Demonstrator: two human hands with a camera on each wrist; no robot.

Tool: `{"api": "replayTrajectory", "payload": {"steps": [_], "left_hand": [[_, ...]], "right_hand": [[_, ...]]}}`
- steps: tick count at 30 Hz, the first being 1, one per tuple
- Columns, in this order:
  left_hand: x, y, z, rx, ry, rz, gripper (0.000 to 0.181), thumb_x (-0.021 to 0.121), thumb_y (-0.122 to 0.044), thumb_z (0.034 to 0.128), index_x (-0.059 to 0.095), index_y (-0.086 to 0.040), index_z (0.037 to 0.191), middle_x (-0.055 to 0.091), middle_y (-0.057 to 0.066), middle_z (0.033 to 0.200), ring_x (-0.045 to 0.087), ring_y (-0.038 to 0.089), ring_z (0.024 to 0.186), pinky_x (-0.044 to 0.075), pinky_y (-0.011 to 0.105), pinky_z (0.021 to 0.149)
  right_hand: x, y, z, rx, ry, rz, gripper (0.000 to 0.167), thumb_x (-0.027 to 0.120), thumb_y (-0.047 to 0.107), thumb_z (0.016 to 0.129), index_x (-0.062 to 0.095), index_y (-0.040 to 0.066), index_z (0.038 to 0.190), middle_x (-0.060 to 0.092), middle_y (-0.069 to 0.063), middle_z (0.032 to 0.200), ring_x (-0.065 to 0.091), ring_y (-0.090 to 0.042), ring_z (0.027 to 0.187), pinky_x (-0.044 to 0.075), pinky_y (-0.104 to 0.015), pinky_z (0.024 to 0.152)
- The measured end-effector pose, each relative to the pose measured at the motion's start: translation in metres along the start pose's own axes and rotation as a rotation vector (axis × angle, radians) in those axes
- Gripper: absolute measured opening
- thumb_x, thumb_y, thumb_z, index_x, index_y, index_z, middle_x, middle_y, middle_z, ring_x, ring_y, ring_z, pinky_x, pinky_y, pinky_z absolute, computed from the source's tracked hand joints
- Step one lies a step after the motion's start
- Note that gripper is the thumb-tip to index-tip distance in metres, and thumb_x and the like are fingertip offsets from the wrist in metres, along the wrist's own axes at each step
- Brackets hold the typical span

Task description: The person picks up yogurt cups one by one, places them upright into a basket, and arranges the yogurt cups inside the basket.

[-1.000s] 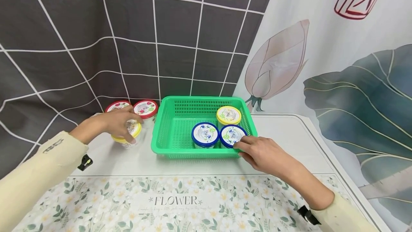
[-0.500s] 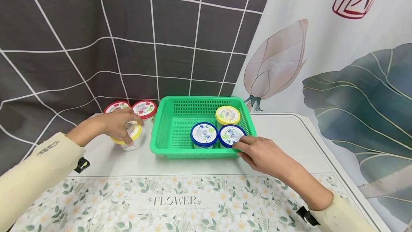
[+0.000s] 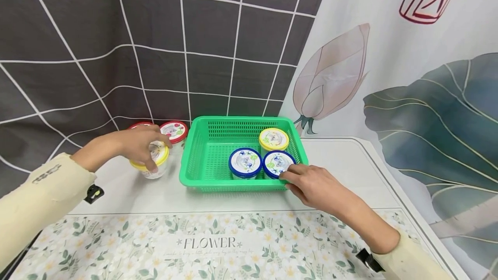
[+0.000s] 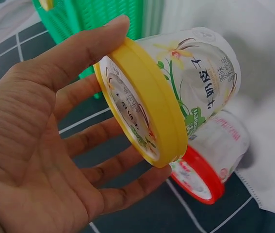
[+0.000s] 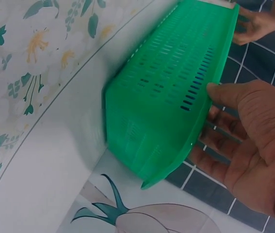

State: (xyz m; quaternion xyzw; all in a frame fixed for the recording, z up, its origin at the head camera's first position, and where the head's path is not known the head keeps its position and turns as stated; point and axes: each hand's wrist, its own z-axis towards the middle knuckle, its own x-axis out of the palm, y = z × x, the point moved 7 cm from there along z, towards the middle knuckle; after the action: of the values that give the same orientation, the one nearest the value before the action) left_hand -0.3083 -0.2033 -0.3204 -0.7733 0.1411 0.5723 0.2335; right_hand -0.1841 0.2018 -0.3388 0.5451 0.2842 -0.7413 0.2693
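Observation:
In the head view my left hand point(image 3: 142, 144) holds a white tub with a yellow lid point(image 3: 159, 152), left of the green basket point(image 3: 210, 182). The left wrist view shows the thumb and fingertips around that lid point(image 4: 161, 116); the printed side of the tub is visible. My right hand point(image 3: 313, 185) grips the basket's front rim near its right corner. In the right wrist view the thumb lies on the outside of the rim point(image 5: 207, 104), with the fingers behind it. Inside the basket stand two blue-lidded tubs point(image 3: 245, 162) and one yellow-lidded tub point(image 3: 273, 138).
Behind my left hand, two red-lidded tubs point(image 3: 173, 131) stand by the dark checked curtain point(image 3: 155, 68); one is mostly hidden. A floral mat point(image 3: 210, 245) covers the front of the white table point(image 3: 330, 154). A pale flower-print curtain point(image 3: 330, 77) hangs on the right.
The head view has shifted slightly. My left hand and forearm have moved a little left, still on the yellow-lidded tub, and cover more of one red lid. My right hand keeps its place on the basket.

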Motion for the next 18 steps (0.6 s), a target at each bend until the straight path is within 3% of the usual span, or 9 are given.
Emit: {"api": "replayTrajectory", "payload": {"steps": [6, 13, 18], "left_hand": [[-0.015, -0.003, -0.001, -0.005, -0.041, 0.012, 0.071, 0.106, -0.025, 0.0698, 0.079, -0.021, 0.135, 0.065, 0.018, 0.133, 0.053, 0.05, 0.126, 0.056, 0.067, 0.096], [-0.027, -0.001, -0.004, -0.059, -0.018, -0.002, 0.073, 0.104, -0.027, 0.0727, 0.076, -0.02, 0.14, 0.062, 0.02, 0.14, 0.05, 0.051, 0.131, 0.063, 0.061, 0.089], [-0.035, -0.007, -0.005, -0.055, -0.013, 0.002, 0.072, 0.104, -0.026, 0.0729, 0.076, -0.021, 0.14, 0.062, 0.02, 0.14, 0.049, 0.051, 0.132, 0.063, 0.063, 0.092]], "right_hand": [[-0.001, 0.0, 0.0, -0.011, -0.021, -0.014, 0.021, 0.086, 0.014, 0.099, 0.08, 0.016, 0.119, 0.075, 0.0, 0.102, 0.069, -0.013, 0.085, 0.064, -0.034, 0.074], [-0.001, 0.0, 0.0, -0.022, -0.032, -0.011, 0.022, 0.087, 0.013, 0.099, 0.079, 0.016, 0.119, 0.073, 0.001, 0.102, 0.068, -0.012, 0.084, 0.063, -0.033, 0.072], [-0.001, 0.0, 0.0, -0.027, -0.035, -0.009, 0.021, 0.087, 0.012, 0.099, 0.079, 0.016, 0.118, 0.073, 0.001, 0.101, 0.067, -0.012, 0.083, 0.062, -0.032, 0.072]]}}
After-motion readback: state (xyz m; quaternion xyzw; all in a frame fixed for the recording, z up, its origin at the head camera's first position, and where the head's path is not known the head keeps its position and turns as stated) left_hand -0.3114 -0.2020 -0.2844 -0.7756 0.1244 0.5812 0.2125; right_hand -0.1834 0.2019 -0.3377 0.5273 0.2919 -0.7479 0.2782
